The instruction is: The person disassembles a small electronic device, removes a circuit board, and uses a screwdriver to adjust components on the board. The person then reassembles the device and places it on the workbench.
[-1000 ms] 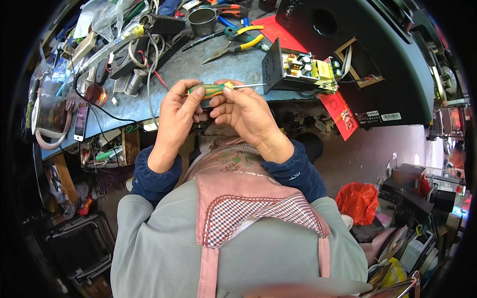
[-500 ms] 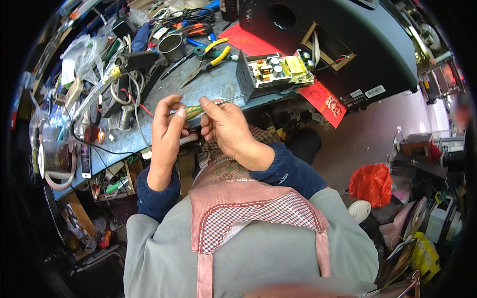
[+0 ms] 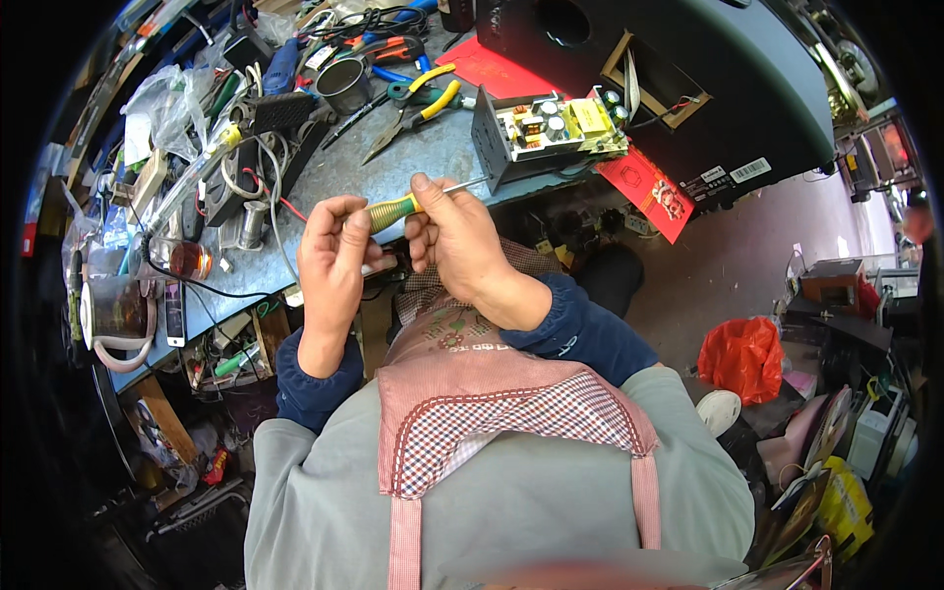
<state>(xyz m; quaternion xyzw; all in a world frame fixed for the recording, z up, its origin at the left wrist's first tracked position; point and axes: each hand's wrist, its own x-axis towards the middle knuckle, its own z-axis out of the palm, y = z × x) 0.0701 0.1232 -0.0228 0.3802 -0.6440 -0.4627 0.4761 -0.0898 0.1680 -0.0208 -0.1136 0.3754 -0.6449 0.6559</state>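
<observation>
My left hand (image 3: pixel 332 264) holds the rear of a screwdriver's yellow-and-green handle (image 3: pixel 385 213), thumb over it. My right hand (image 3: pixel 458 241) grips the front of that handle, its thumb at the collar, lower fingers curled. The thin metal shaft (image 3: pixel 462 185) points right, toward the lower corner of a dark metal housing (image 3: pixel 487 146); whether the tip touches it I cannot tell. On the housing sits an exposed circuit board (image 3: pixel 556 121) with yellow transformer and capacitors. Yellow-handled pliers (image 3: pixel 433 110) lie behind my hands on the blue bench (image 3: pixel 377 169).
A large black cabinet (image 3: pixel 747 88) with a square opening fills the back right, with red envelopes (image 3: pixel 639 187) by it. Cables, tools and a metal cup (image 3: pixel 344 84) crowd the left. A kettle (image 3: pixel 113 310) stands at the left edge. A red bag (image 3: pixel 739 359) lies at lower right.
The view has shifted, the bench now sitting further left in it. My hands moved down from the bench, then slightly back up, still on the screwdriver, its shaft now angled upward to the right.
</observation>
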